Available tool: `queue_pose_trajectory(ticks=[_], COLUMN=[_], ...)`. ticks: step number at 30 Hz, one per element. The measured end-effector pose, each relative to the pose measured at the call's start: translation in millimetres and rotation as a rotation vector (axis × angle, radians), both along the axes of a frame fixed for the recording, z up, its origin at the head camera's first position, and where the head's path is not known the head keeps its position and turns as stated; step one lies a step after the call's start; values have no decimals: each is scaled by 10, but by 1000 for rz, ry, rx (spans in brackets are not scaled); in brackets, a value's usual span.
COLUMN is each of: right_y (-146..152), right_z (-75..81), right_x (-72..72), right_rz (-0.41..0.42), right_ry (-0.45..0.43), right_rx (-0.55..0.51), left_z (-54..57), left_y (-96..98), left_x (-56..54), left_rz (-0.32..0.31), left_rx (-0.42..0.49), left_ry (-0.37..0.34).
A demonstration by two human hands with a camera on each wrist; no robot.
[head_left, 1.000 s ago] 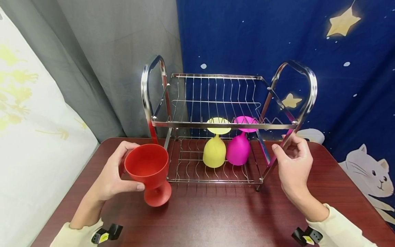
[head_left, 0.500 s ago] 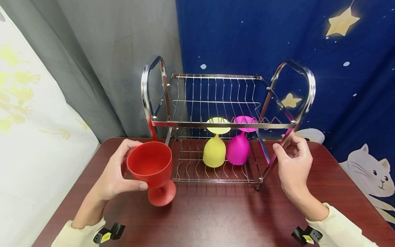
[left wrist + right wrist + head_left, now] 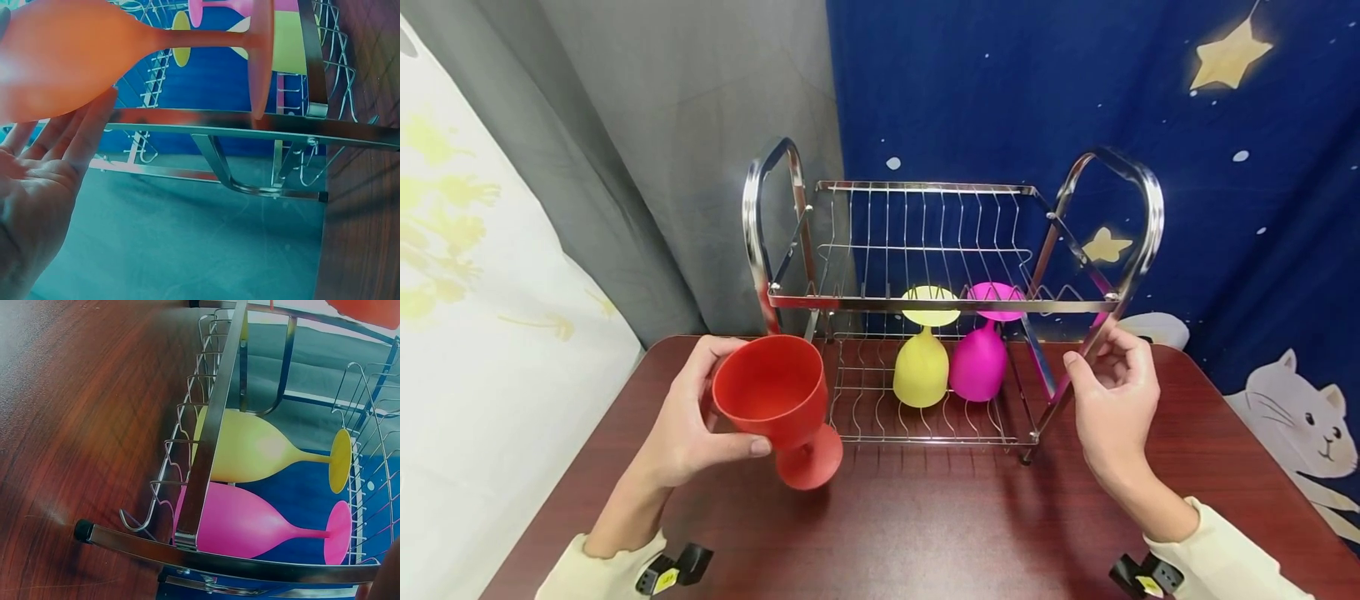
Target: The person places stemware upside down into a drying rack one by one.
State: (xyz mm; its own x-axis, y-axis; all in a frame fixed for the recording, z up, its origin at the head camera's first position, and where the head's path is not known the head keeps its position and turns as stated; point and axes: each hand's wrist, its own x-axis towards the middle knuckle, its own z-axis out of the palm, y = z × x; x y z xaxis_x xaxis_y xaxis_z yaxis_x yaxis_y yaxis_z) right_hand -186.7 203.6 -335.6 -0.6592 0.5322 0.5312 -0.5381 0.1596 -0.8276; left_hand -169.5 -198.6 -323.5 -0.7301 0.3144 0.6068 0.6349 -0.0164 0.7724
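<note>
My left hand (image 3: pixel 681 442) grips a red goblet (image 3: pixel 782 417) by its bowl, thumb in front and fingers behind. The goblet is tilted, its mouth facing up toward the head camera and its foot lower and to the right. It is left of a two-tier chrome dish rack (image 3: pixel 940 306). With thumb and fingers, my right hand (image 3: pixel 1116 408) holds the rack's right front leg. On the lower tier, a yellow goblet (image 3: pixel 921 371) and a magenta goblet (image 3: pixel 977 367) stand upside down, side by side. In the left wrist view, the red goblet (image 3: pixel 75 56) overlaps the rack's side.
The rack stands on a dark red-brown wooden table (image 3: pixel 917 525). Its upper tier (image 3: pixel 925 225) of wire slots sits above the goblets, and curved side handles (image 3: pixel 1152 208) rise at both ends. Behind hang a grey curtain (image 3: pixel 700 150) and a blue curtain (image 3: pixel 970 92).
My left hand has carried the red goblet a little to the right and up, and its foot has swung further right. My right hand keeps its hold on the rack leg.
</note>
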Motion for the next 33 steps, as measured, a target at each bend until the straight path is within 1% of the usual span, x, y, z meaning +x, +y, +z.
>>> queue_pose_trajectory(ticks=[3, 6, 13, 17, 20, 25, 33], right_y=[-5, -9, -2, 5, 0, -16, -24], right_z=[0, 1, -14, -29, -36, -40, -44], right_x=[6, 10, 16, 17, 30, 56, 80], right_rz=[-7, -14, -28, -52, -69, -74, -92], right_ry=[-12, -17, -4, 17, 34, 55, 111], right_rx=[16, 26, 47, 79, 107, 125, 168], left_z=[-7, -8, 37, 57, 45, 12, 3], left_y=[22, 51, 141, 174, 187, 216, 300], left_x=[3, 13, 58, 63, 55, 43, 19], left_rz=[8, 22, 74, 98, 106, 111, 123], left_rx=[26, 29, -12, -24, -47, -78, -95], left_ry=[-2, -23, -85, -102, -95, -72, -40])
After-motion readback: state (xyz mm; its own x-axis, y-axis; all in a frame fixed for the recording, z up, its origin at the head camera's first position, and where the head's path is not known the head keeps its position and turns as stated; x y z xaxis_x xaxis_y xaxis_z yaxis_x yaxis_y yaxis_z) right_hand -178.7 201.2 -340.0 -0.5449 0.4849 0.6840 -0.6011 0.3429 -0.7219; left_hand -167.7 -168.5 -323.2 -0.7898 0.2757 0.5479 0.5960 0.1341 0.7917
